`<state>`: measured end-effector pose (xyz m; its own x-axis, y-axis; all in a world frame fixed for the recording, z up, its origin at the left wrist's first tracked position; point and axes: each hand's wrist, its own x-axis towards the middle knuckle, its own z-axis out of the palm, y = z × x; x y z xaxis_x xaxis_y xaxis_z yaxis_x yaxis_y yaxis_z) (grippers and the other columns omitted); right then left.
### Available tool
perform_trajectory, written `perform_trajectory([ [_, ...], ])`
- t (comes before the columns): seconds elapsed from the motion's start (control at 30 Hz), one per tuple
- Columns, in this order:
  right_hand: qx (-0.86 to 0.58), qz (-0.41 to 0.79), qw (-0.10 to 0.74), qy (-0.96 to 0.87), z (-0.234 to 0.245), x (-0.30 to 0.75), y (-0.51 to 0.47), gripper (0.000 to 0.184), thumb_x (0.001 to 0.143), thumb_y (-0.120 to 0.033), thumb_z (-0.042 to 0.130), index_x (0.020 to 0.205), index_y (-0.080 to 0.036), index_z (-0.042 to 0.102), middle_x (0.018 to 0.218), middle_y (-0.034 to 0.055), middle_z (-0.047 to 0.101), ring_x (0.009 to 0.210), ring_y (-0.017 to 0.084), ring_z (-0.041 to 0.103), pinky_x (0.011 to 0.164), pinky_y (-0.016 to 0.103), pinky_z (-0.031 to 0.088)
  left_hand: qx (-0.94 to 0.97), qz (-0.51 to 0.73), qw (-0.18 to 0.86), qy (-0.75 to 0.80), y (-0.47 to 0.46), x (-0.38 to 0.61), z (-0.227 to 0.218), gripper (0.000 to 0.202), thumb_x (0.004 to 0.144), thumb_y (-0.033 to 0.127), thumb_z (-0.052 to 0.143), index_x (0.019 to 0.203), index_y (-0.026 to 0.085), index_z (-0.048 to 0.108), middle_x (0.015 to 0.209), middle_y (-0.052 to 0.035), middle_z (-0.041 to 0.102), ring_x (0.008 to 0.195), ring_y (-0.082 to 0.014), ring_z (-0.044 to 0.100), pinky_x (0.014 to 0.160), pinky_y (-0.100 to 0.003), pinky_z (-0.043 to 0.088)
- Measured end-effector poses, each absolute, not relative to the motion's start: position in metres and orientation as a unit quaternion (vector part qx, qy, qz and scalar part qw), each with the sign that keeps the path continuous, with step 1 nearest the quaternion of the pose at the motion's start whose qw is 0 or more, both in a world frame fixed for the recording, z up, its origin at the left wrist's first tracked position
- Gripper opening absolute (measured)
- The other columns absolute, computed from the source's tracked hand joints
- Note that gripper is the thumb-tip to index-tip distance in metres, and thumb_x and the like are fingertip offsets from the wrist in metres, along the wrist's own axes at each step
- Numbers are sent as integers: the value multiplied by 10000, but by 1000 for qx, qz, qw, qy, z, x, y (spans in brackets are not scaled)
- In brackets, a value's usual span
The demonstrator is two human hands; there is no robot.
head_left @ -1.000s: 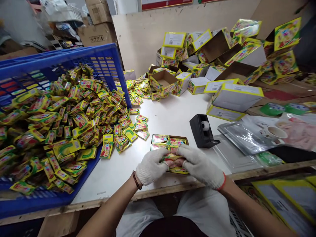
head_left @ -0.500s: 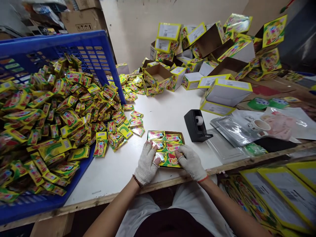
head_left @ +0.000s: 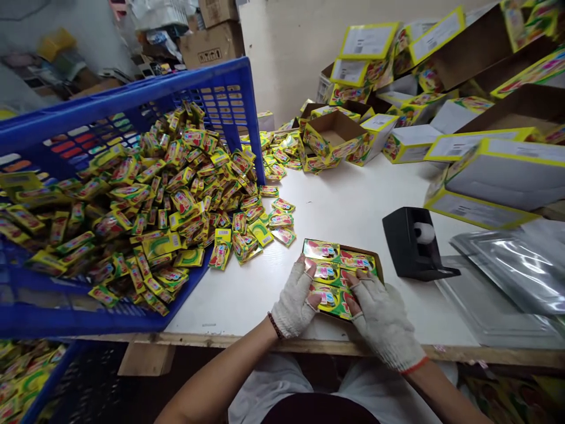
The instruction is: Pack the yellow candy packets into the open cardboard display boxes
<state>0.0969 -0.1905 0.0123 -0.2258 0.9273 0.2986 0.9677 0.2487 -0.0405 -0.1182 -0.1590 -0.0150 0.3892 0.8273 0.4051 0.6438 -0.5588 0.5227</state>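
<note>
A shallow cardboard box (head_left: 380, 266) lies on the table in front of me, filled with rows of small yellow-green candy packs (head_left: 325, 271). My left hand (head_left: 296, 300), in a white glove with bare fingertips, grips the left side of this box, fingers along its edge and thumb over the near packs. Gloved the same way, my right hand (head_left: 378, 312) rests over the box's right near part, its fingers spread flat on the packs. The palm hides the near right corner. Loose candy packs (head_left: 261, 232) lie left of the box.
A blue plastic crate (head_left: 252, 118) heaped with candy packs stands at the left. Right of the box is a black tape dispenser (head_left: 404, 244), beside clear plastic trays (head_left: 498, 312). Empty display boxes (head_left: 335, 132) are piled at the back. The wooden table edge (head_left: 212, 340) runs near me.
The view has turned left, so the scene sits further right. My right hand has slid from the box's right edge inward over the packs. My left hand stays at the left side.
</note>
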Motion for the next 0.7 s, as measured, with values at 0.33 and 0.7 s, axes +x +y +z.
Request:
perform_trajectory([
  [0.33,-607,-81,216,-760,6,108,-188,416,935,-360,470,1155,-83,689,1197,234,678,1232,414,548,975,575,467,608,182,8,772,-90,-248,32,235,806,217,630,1020,120,648,989,-161,677,972,-318,646,840,-423,522],
  [0.7,-552,372,439,-603,97,56,-184,481,921,-464,536,1327,-206,539,1209,115,696,1056,245,675,922,397,560,854,389,-73,337,-174,-104,62,247,925,176,476,1117,183,630,890,-79,692,809,-195,637,715,-328,532],
])
